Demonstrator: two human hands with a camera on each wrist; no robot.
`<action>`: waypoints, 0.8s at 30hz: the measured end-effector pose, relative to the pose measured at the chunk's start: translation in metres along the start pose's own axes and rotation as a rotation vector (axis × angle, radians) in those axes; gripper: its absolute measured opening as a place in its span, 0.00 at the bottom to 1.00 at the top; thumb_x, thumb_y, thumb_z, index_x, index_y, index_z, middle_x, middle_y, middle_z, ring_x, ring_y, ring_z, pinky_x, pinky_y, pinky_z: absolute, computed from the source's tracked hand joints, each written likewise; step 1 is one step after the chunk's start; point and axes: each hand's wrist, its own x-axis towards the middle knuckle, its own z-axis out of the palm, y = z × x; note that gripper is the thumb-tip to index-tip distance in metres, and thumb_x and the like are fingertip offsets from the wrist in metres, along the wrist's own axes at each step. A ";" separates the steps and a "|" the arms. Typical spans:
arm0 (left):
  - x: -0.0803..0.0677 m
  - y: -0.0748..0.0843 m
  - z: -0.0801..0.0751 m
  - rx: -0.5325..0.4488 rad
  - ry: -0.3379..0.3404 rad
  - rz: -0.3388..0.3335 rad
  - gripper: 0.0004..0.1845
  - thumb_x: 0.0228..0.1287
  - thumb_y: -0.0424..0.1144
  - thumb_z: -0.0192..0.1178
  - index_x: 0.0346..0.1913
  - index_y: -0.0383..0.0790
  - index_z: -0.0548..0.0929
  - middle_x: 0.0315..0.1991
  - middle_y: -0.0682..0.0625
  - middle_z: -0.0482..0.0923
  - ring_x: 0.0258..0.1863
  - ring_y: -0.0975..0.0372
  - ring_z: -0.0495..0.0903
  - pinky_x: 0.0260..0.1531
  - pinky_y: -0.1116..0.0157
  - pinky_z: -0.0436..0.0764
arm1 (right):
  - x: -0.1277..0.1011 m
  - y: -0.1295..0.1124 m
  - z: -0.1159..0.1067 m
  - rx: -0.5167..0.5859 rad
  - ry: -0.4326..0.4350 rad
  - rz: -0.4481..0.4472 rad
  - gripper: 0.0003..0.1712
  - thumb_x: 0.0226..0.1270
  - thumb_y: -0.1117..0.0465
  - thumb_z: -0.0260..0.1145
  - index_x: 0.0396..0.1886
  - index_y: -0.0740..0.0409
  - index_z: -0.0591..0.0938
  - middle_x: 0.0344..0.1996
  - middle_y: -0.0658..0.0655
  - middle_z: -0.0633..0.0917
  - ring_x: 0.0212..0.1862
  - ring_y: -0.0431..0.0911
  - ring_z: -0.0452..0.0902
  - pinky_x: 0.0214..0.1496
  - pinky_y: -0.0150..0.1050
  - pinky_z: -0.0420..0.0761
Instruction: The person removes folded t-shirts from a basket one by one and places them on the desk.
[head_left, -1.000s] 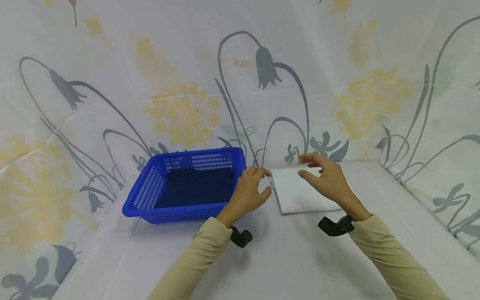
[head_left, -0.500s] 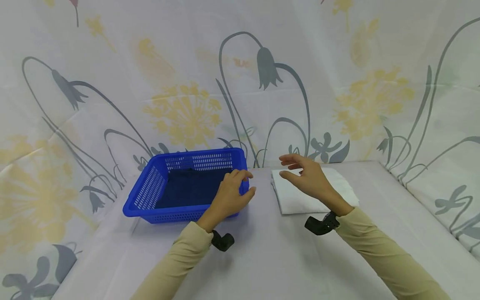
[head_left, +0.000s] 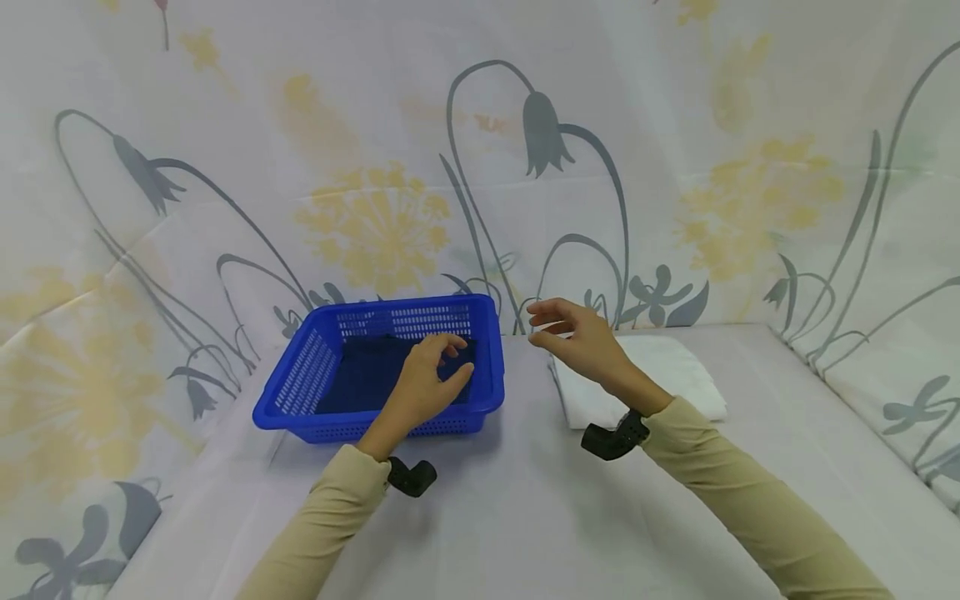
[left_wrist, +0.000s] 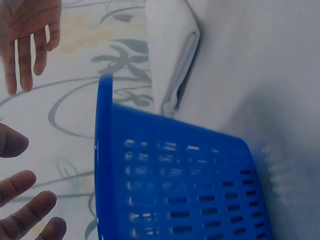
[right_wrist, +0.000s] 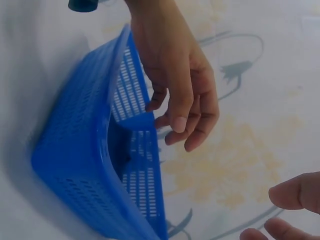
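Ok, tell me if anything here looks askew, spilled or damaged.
Nothing stands out. The blue basket sits flat with a dark folded cloth lying inside it. The white folded cloth lies neatly beside it. Both hands, left and right, hold nothing. No spill or damage shows.

Floral-printed pale backdrop cloth [head_left: 375, 167] drapes behind a white table [head_left: 525, 517].

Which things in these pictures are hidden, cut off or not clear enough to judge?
- Dark blue cloth in the blue basket: head view, the left hand covers part; whether fingers touch it is unclear.
- White folded cloth: head view, the right hand and wrist hide its near left corner.
- Basket's right part: left wrist view, blurred.
- Right hand: right wrist view, only fingertips show at the frame's edge.
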 end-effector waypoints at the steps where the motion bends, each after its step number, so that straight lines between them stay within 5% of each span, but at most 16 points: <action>1: 0.000 -0.002 -0.003 0.000 0.002 -0.004 0.15 0.64 0.36 0.62 0.51 0.34 0.78 0.44 0.40 0.76 0.44 0.46 0.74 0.45 0.51 0.75 | 0.001 -0.001 0.001 0.026 -0.009 0.009 0.24 0.65 0.58 0.65 0.60 0.56 0.77 0.52 0.59 0.81 0.52 0.52 0.77 0.49 0.51 0.77; 14: -0.009 -0.027 -0.044 -0.033 0.001 -0.172 0.17 0.68 0.39 0.61 0.56 0.37 0.76 0.47 0.39 0.76 0.43 0.46 0.76 0.42 0.50 0.76 | 0.021 -0.009 0.027 0.371 -0.113 0.159 0.26 0.70 0.60 0.60 0.65 0.62 0.71 0.56 0.65 0.77 0.59 0.56 0.72 0.56 0.50 0.70; 24: -0.013 -0.046 -0.070 -0.215 0.034 -0.374 0.18 0.70 0.43 0.58 0.57 0.38 0.75 0.48 0.41 0.75 0.43 0.51 0.74 0.40 0.57 0.73 | 0.031 -0.015 0.043 0.507 -0.149 0.241 0.26 0.71 0.60 0.59 0.65 0.64 0.69 0.58 0.63 0.74 0.62 0.61 0.66 0.63 0.54 0.65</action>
